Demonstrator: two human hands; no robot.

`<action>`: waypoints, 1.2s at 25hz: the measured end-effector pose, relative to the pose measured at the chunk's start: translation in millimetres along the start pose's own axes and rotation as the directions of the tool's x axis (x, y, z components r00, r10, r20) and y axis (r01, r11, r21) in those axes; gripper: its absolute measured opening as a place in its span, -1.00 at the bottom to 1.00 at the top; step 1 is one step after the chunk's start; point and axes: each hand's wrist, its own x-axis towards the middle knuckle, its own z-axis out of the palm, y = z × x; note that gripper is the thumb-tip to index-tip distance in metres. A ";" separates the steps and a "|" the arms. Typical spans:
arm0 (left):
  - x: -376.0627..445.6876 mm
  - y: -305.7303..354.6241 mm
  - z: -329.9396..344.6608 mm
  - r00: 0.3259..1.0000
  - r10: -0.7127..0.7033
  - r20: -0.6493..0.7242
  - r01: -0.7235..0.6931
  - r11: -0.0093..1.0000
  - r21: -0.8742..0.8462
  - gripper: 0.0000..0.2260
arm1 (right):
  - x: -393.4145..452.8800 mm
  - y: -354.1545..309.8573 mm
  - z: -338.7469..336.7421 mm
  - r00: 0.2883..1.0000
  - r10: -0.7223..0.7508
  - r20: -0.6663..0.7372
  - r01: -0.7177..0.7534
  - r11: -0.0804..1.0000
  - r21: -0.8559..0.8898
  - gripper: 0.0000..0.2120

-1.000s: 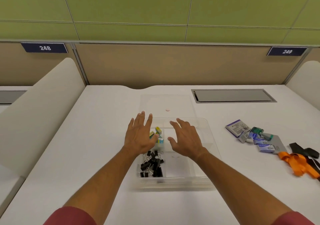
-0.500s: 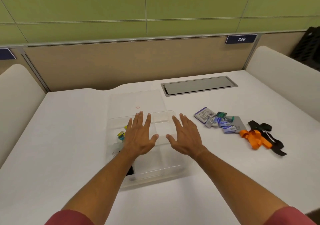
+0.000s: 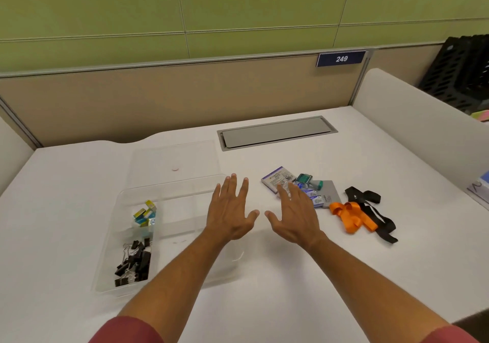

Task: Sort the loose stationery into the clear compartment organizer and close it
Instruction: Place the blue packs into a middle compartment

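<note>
The clear compartment organizer (image 3: 124, 200) lies open on the white desk, left of centre, its lid (image 3: 174, 157) flat behind it. Its near-left compartment holds black binder clips (image 3: 133, 262); the one behind holds small yellow and blue boxes (image 3: 145, 214). My left hand (image 3: 231, 214) hovers with fingers spread over the organizer's right edge, holding nothing. My right hand (image 3: 293, 215) is spread just left of a loose pile: a purple-and-white box (image 3: 276, 180), a green tape dispenser (image 3: 307, 180), blue-white staple boxes (image 3: 316, 200), a grey card (image 3: 332, 196), an orange ribbon (image 3: 350, 215) and a black strap (image 3: 370, 208).
A grey cable hatch (image 3: 275, 132) is set into the desk behind the pile. White side dividers (image 3: 412, 120) bound the desk on the right and left. Black crates (image 3: 460, 73) stand beyond the right divider. A tan back panel carries the sign 249 (image 3: 341, 58).
My view has swung right, so the organizer now sits further left. Both hands have moved right off the organizer's middle, the right one reaching the loose pile.
</note>
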 end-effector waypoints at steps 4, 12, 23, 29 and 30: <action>15.0 35.8 11.9 0.999 0.006 0.034 -0.006 1.000 -0.007 -0.23 | 5.2 40.6 -1.4 1.000 0.018 0.020 -0.018 1.000 -0.015 -0.20; 31.0 72.2 32.9 0.996 -0.006 0.083 0.007 1.000 -0.016 -0.24 | 18.1 89.8 -6.3 1.000 -0.016 -0.002 0.015 0.998 -0.058 -0.34; 47.1 80.9 51.1 0.993 -0.056 0.108 0.061 0.997 -0.041 -0.24 | 34.0 110.2 1.0 0.994 -0.100 0.046 0.105 0.984 -0.143 -0.63; 62.6 91.4 54.3 0.990 -0.062 0.123 0.073 0.994 -0.083 -0.27 | 33.1 115.7 3.3 0.990 -0.131 0.058 0.133 0.990 -0.045 -0.61; 65.3 93.1 53.9 0.990 -0.061 0.126 0.073 0.993 -0.090 -0.28 | 32.9 115.7 0.6 0.992 -0.113 0.054 0.113 0.994 0.009 -0.61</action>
